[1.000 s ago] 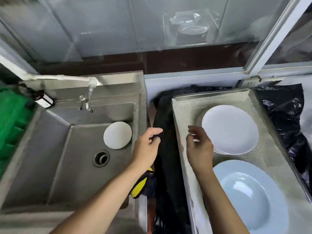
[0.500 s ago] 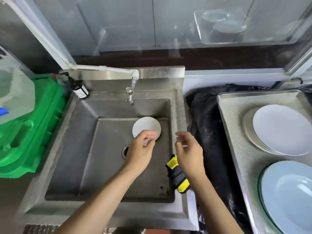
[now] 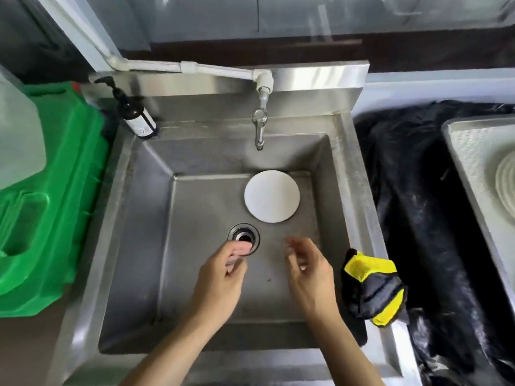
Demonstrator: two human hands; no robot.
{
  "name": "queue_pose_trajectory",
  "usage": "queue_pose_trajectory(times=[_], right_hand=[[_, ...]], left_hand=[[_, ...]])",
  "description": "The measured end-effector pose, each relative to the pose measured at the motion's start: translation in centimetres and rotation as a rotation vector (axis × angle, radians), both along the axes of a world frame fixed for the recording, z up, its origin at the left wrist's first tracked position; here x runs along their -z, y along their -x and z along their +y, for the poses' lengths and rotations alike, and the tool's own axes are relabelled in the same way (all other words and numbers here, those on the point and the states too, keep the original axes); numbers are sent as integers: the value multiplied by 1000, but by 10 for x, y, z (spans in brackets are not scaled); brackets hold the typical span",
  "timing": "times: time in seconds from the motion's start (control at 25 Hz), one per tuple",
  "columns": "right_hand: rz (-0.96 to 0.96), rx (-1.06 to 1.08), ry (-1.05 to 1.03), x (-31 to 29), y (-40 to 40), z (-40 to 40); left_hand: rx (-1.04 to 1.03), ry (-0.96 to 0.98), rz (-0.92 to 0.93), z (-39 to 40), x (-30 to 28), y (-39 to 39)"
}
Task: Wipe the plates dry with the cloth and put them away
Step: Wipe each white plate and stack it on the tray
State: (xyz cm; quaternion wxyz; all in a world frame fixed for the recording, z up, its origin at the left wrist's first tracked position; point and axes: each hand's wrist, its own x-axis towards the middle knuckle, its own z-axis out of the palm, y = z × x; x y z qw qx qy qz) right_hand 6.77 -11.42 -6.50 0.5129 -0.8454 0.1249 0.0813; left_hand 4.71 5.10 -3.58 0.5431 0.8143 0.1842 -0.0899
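Left hand (image 3: 223,277) over the sink basin, fingers loosely curled, grip relaxed and holding nothing; fingertips blurred, just in front of the drain (image 3: 243,237). Right hand (image 3: 309,271) beside it, also over the basin, fingers half-curled and motion-blurred, grip loose and holding nothing. The two hands are near each other but apart. Neither touches a plate or the cloth.

Small white plate (image 3: 272,196) lies flat on the sink floor, toward the far right corner, below the tap (image 3: 259,126), well apart from both hands. Yellow and black cloth (image 3: 373,285) bunched on the sink's right rim, draping over the edge, just beside the right wrist, not touching.

Steel sink (image 3: 133,246) with a dull, stained basin. Dark pump bottle (image 3: 136,115) at the far left corner of the rim. Green plastic crate (image 3: 55,218) left of the sink. Black plastic sheeting (image 3: 412,218) right of the sink, between it and a metal tray (image 3: 468,151) on the counter at the frame edge; a stack of white plates (image 3: 505,188) is partly visible on that tray. Glass panels behind.
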Motion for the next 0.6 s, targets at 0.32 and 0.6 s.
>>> queue_pose_trajectory(times=[0.32, 0.6], right_hand=[[80, -50, 5, 131, -88, 15], [32, 188, 94, 239, -184, 1]], left_hand=[[-9, -23, 115, 15, 139, -43], [-68, -83, 51, 14, 255, -145]])
